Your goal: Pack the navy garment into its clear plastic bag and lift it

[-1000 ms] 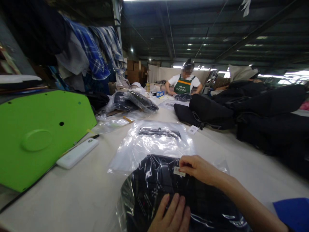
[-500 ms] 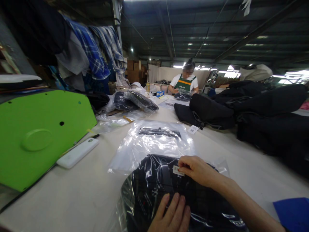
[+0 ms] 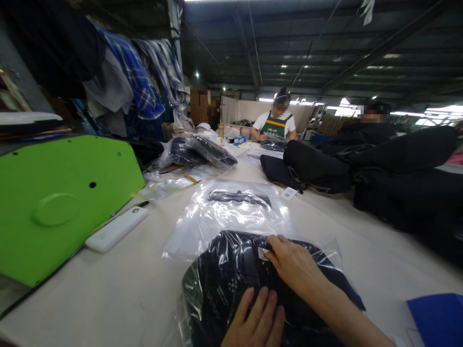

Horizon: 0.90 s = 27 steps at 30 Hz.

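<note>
A black item in a clear plastic bag point(image 3: 206, 284) lies on the pale table at the bottom centre. My left hand point(image 3: 256, 318) rests on its front part with the fingers spread. Higher up on the bag, my right hand point(image 3: 287, 258) is over a small white label point(image 3: 263, 254), its fingertips covering the label's right part. Whether those fingers pinch anything is hard to see. Just beyond the bag lies a stack of clear plastic bags point(image 3: 231, 217).
A green panel point(image 3: 72, 193) and a white phone-like device point(image 3: 117, 229) are at the left. Black bags point(image 3: 405, 183) are heaped at the right, near a white tag point(image 3: 288, 193). Bagged items point(image 3: 202, 150) lie farther back. A person point(image 3: 275, 123) works across the table.
My right hand has turned and flattened over the label, covering more of it. My left hand has stayed put. Another person's head now shows behind the black heap.
</note>
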Tool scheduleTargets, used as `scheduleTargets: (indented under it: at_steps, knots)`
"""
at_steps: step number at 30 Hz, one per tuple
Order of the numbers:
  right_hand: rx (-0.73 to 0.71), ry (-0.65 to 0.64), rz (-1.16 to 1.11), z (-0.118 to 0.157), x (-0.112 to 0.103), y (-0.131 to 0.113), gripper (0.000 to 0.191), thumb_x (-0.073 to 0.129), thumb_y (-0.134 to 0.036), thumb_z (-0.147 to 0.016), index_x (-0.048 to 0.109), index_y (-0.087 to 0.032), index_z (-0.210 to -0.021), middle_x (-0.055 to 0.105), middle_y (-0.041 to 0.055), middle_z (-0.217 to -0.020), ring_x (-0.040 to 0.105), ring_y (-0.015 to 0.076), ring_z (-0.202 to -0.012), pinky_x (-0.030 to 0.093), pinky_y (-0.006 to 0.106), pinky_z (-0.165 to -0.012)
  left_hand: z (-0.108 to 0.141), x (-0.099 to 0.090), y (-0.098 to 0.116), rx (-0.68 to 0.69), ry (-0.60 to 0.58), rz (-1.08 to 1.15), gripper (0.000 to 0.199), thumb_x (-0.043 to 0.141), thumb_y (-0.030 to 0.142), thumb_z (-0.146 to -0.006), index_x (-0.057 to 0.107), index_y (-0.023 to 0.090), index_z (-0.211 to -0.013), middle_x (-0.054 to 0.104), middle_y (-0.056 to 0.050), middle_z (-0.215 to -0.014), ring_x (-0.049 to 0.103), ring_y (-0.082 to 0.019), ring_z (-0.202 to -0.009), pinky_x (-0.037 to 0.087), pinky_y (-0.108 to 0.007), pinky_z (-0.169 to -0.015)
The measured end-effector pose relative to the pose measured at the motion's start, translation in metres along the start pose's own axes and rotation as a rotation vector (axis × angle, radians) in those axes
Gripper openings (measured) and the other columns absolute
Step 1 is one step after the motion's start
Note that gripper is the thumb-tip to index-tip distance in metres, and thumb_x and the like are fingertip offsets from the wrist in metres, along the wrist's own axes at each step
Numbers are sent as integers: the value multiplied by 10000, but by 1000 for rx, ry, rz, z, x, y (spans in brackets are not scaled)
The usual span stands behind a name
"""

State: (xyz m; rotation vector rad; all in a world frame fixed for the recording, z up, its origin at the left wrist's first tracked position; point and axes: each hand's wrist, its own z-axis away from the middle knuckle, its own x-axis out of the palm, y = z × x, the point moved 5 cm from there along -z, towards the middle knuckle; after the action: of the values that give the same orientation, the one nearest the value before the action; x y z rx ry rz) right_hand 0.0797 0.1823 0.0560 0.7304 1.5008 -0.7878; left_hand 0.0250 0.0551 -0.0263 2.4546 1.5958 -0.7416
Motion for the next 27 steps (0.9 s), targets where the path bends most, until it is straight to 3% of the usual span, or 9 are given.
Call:
scheduleTargets:
  at_steps: [3,8,12,14,19,24,27]
  knots:
    - [18,93,21,5,-1,0,114,492,-155,-867,580,-152,-941,600,108,-955,635,231,-799,408,290,-600,0,0,0,-3,31,7,371,347,340,-970,670,159,-962,693,-47,-981,588,-198,-1051,188,-444,-1132]
    - [-105,227,-6,22,14,-8,217,442,-102,-870,626,-209,-914,645,46,-937,581,215,-899,419,348,-799,-2,0,1,-3,30,-24,405,309,341,-978,676,175,-941,695,-27,-960,604,-181,-988,178,-440,-1134]
    - [-246,554,27,48,26,-20,303,405,-115,-881,604,-118,-1109,661,97,-1097,568,223,-1021,355,365,-920,-6,-2,0,-11,55,-19,333,353,228,-963,680,187,-915,691,1,-868,622,-167,-928,188,-419,-1133]
    - [-250,640,64,58,30,-23,310,386,-160,-903,609,-109,-1112,665,100,-1127,573,234,-1050,299,392,-973,-7,-3,0,-24,83,-9,320,368,169,-947,682,186,-890,685,6,-840,627,-162,-910,199,-409,-1132]
    - [-142,595,133,58,35,-26,353,356,-241,-933,596,-75,-1130,651,131,-1159,570,290,-1097,159,503,-1056,-9,-4,0,-21,92,11,326,363,155,-944,683,170,-888,683,-6,-833,623,-162,-904,192,-413,-1138]
    - [-371,510,207,52,35,-37,367,362,-248,-934,526,-94,-1224,582,78,-1273,499,236,-1208,112,422,-1088,-13,-6,-1,-42,132,17,362,336,144,-950,687,156,-862,685,7,-774,626,-158,-810,204,-391,-1139]
    - [-328,545,261,62,31,-25,356,380,-240,-919,539,-78,-1193,624,107,-1208,559,274,-1136,42,488,-1105,-10,-7,-2,-23,113,32,335,359,158,-942,675,161,-832,691,-13,-825,630,-175,-895,208,-410,-1133]
